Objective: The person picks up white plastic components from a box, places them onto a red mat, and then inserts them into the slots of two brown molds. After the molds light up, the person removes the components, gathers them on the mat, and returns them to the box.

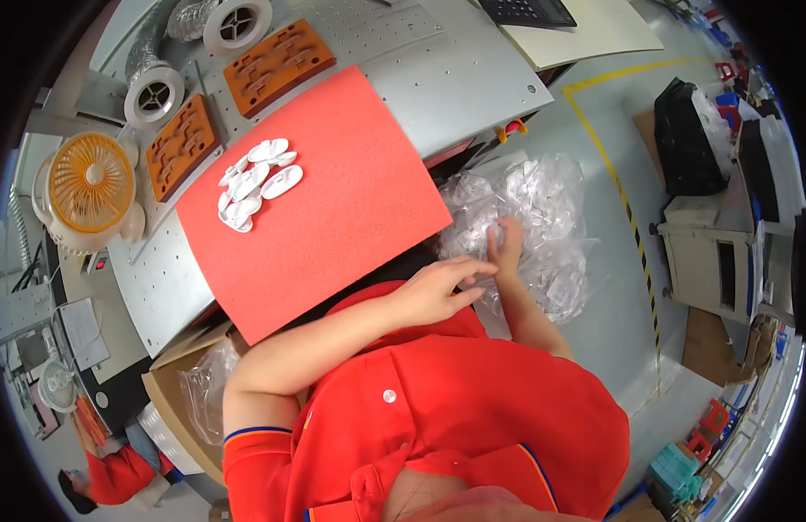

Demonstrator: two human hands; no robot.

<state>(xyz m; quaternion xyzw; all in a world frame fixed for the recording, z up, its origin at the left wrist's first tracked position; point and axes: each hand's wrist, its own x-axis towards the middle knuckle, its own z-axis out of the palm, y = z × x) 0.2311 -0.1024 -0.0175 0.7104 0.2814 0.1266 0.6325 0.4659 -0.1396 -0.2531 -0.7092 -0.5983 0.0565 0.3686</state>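
My left hand (433, 289) reaches across in front of my body, its fingers stretched toward my right wrist and its thumb apart; I see nothing in it. My right hand (505, 246) is at a large clear plastic bag (542, 196) full of whitish pieces, to the right of the table. Its fingers curl in against the bag, and what they hold I cannot make out. On the red mat (333, 209), a small cluster of white oval plastic parts (249, 184) lies toward the far left, away from both hands.
Two orange-brown fixture blocks (278, 67) stand on the metal table (403, 65) beyond the mat, near silver duct hoses with round white mouths (155, 96). An orange-white fan (93, 178) is at left. Below the table sits a cardboard box (172, 383). Another person (120, 474) is at lower left.
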